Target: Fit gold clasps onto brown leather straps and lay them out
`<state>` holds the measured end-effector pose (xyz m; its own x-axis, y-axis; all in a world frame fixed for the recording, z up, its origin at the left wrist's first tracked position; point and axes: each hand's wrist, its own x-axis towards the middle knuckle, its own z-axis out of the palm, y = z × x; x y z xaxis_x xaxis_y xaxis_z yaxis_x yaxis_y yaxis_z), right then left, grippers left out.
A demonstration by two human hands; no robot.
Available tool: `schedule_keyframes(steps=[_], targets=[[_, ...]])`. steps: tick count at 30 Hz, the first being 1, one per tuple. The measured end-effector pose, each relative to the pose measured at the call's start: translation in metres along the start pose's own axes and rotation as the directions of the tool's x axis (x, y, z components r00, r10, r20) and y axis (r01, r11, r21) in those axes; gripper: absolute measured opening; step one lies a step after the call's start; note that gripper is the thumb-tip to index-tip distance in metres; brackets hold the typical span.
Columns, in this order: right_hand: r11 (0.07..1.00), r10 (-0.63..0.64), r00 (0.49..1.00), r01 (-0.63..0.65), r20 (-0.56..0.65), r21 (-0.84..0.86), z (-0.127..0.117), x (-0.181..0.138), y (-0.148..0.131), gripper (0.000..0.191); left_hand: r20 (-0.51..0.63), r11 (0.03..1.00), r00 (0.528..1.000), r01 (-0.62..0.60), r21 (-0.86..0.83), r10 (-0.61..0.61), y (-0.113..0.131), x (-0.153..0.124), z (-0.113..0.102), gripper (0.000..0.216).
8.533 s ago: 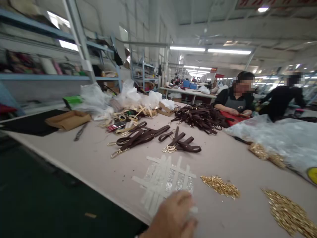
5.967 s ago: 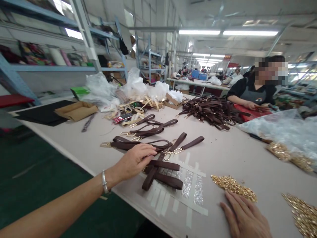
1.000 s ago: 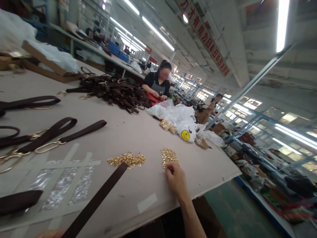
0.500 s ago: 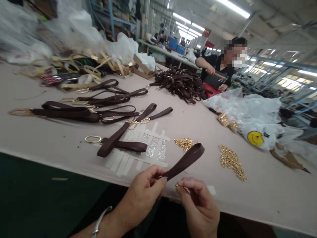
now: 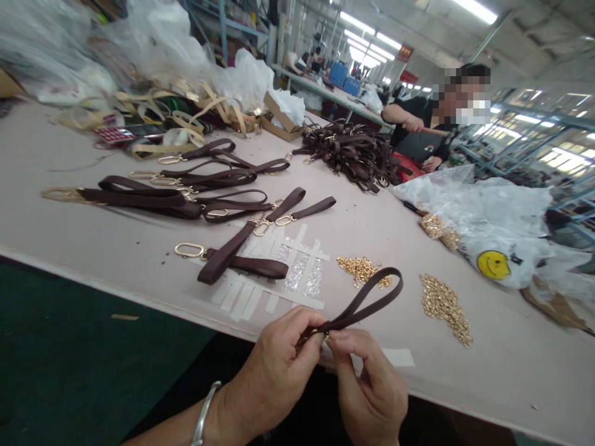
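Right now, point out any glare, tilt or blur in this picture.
Head view: ceiling lights burn out to white; head view: the table slants down rightward; head view: plastic bags at upper left look smeared, while the held strap is clearer.

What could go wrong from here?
1. The left hand and right hand meet by the near edge of the pale flat table; anything dropped might fall off.
2. The looped dark brown strap in the left hand overlaps, in this view, a loose heap of small gold metal pieces; swinging it could scatter them.

Head view, forward-down across the table [image 5: 511, 353]
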<state>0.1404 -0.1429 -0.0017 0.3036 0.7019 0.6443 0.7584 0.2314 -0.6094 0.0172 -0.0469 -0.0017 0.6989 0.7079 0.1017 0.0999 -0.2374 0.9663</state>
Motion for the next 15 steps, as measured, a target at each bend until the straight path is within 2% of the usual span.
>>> schedule_keyframes(steps=[5,11,15], targets=[[0.999,0.034,0.999,-0.035,-0.036,-0.025,0.001,-0.003,0.001,0.025,0.028,0.999,0.999,-0.043,0.015,0.042,0.0,0.0,-0.001,0.019],[0.976,0.217,0.972,-0.214,-0.092,0.041,-0.001,-0.013,0.001,0.019,0.073,0.995,0.994,-0.085,0.045,0.082,0.002,0.0,0.002,0.018],[0.935,0.351,0.932,-0.344,-0.087,0.086,0.002,-0.019,0.007,0.013,0.056,0.987,0.99,-0.135,0.09,0.13,-0.002,0.0,-0.001,0.019]])
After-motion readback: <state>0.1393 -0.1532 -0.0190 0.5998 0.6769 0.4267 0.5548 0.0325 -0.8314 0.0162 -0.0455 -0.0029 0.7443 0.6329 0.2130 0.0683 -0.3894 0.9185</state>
